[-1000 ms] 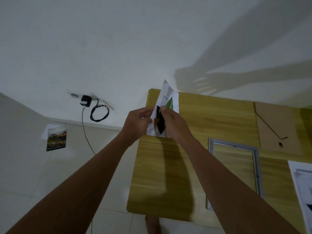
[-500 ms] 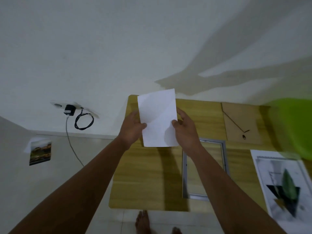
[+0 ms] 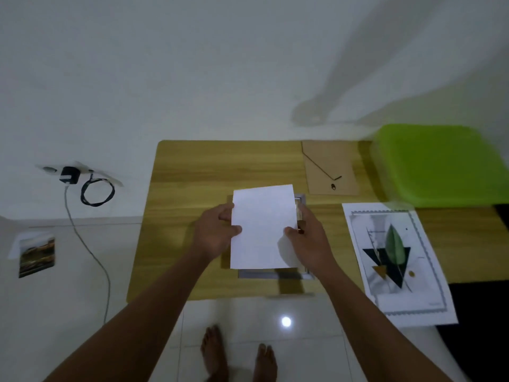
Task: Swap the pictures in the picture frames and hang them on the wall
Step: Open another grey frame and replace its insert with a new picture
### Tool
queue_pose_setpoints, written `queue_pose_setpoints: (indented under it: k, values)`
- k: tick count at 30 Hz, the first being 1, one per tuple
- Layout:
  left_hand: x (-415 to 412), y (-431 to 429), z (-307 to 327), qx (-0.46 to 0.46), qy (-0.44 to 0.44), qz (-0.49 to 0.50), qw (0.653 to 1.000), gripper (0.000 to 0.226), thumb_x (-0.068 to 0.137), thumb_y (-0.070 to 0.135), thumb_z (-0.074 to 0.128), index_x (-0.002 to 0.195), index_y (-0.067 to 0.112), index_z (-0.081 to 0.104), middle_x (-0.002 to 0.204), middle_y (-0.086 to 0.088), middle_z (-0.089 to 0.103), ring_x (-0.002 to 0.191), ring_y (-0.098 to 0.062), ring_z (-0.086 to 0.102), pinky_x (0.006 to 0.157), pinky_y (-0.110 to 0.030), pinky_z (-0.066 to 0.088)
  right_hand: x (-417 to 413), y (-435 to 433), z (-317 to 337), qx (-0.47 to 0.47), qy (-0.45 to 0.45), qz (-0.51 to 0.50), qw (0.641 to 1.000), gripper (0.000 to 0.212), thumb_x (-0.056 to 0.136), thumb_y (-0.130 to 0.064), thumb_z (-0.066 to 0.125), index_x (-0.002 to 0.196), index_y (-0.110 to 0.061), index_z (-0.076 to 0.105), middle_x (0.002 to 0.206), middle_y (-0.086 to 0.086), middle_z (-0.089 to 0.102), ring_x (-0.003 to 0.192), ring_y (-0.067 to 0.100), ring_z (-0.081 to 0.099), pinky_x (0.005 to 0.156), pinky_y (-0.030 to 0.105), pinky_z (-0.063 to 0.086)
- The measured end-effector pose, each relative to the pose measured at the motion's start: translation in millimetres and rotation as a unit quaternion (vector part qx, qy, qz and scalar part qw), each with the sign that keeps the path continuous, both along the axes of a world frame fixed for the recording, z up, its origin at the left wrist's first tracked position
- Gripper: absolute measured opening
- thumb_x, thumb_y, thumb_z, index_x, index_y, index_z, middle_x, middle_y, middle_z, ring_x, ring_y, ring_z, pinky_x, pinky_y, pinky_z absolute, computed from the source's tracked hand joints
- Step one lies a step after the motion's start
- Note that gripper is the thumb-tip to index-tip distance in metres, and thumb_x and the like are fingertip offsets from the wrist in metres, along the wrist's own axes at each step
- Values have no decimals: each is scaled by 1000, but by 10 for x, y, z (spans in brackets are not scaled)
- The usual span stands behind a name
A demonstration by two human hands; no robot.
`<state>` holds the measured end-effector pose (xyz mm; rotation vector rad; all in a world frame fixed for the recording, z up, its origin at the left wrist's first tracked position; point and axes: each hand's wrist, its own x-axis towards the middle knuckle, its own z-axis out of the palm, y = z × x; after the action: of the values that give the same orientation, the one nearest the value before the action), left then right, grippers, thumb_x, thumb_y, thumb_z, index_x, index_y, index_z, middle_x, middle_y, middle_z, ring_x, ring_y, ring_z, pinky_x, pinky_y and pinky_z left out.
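Note:
I hold a small picture (image 3: 261, 227) with its blank white back facing me, just above a grey picture frame (image 3: 275, 274) lying flat on the wooden table (image 3: 192, 166). My left hand (image 3: 216, 232) pinches its left edge and my right hand (image 3: 309, 238) pinches its right edge. The sheet hides most of the frame. A larger print with a green leaf and dark triangles (image 3: 394, 260) lies on the table to the right. The brown frame backing board (image 3: 330, 168) with its hanging cord lies at the back.
A green plastic lid or bin (image 3: 440, 164) sits at the back right. On the floor at left lie a landscape photo (image 3: 37, 256), a power strip with a black charger (image 3: 70, 175) and a trailing cable. My bare feet (image 3: 237, 357) stand by the table's front edge.
The picture was unfolded or turned from showing its print to its white back, then lowered from near the table's far left corner down over the grey frame. The camera tilted down and right.

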<state>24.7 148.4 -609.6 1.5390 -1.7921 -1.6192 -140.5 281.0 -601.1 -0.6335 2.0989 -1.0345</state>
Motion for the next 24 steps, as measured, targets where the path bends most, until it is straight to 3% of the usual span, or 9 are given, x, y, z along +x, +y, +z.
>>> queue_pose_setpoints:
  k: [2,4,10,14,16,19,24]
  values:
    - [-91,191,-89,-43,-38,-17,998,59,75,2,74,130,15,60,99,5,68,89,-15,67,83,-28,53,-64,147,-134,21,28,23,999,63,89,-15,63,146,-29,40,116,-8,64,103,9,59,95,33,49]
    - [-170,324,-168,-81,-68,-30,994,57,76,5,75,130,16,61,98,6,66,86,-13,65,81,-23,48,-122,244,-246,52,55,45,996,58,89,-18,65,143,-24,44,127,-4,61,115,18,57,99,38,48]
    - [-349,365,-396,-181,-158,-100,965,59,80,19,75,136,21,56,118,-4,60,103,-23,61,96,-39,48,-242,275,-446,124,133,96,979,72,95,-27,61,154,-11,22,139,11,44,127,29,46,102,35,41]
    - [-357,354,-443,-291,-216,-181,914,58,84,26,68,140,21,51,137,-2,48,122,-24,50,96,-41,48,-259,307,-489,129,240,146,951,74,96,-35,58,154,-12,19,149,11,33,132,30,38,105,42,42]
    - [-337,347,-480,-355,-202,-257,876,58,84,35,64,139,18,53,145,-5,47,131,-27,44,103,-44,43,-252,345,-529,134,300,204,922,67,97,-37,54,153,-17,24,157,11,25,141,32,28,110,48,36]
    - [-317,328,-563,-377,-233,-363,820,67,84,51,57,143,19,48,153,-6,39,141,-29,35,113,-43,31,-249,383,-621,150,357,281,878,55,99,-43,45,149,-23,33,161,10,19,148,30,14,114,53,26]
    - [-295,297,-588,-385,-251,-387,799,67,81,41,64,142,15,50,152,-10,40,142,-33,35,110,-51,35,-241,357,-642,136,359,293,876,54,98,-48,45,145,-22,40,156,11,27,147,29,16,116,54,20]
